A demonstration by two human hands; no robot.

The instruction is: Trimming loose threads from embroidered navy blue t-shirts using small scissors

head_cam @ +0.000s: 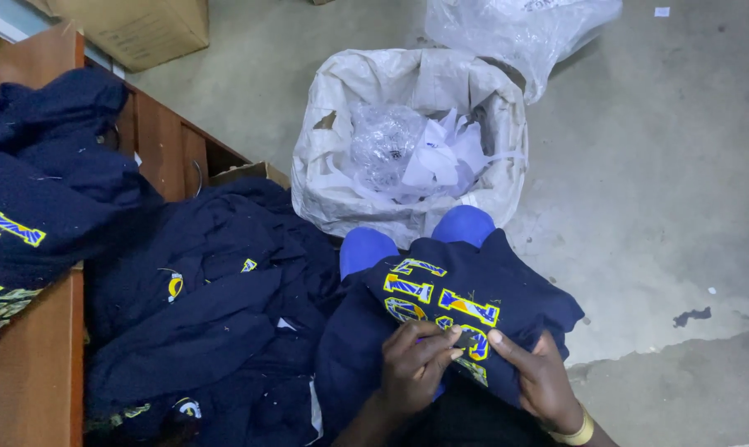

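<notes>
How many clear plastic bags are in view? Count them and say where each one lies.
2. One crumpled clear plastic bag lies inside the white sack; another plastic bag lies on the floor behind the sack. More may be hidden under the paper scraps.

Bare concrete floor (664, 207) right — open; waste sack (366, 190) blocks ahead; garment heap (209, 323) crowds left.

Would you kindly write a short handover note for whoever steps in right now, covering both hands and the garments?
Left hand: fingers pinching at the yellow-and-blue appliqué on the navy garment lying over the lap.
Right hand: holding the same garment from the right, thumb on the appliqué; gold bangle on the wrist.
Heap of navy garments lies to the left; more sit on the wooden table.
White sack ahead holds plastic and paper scraps.
Done or left: cannot tell how many garments are finished; this one is in hand.
</notes>
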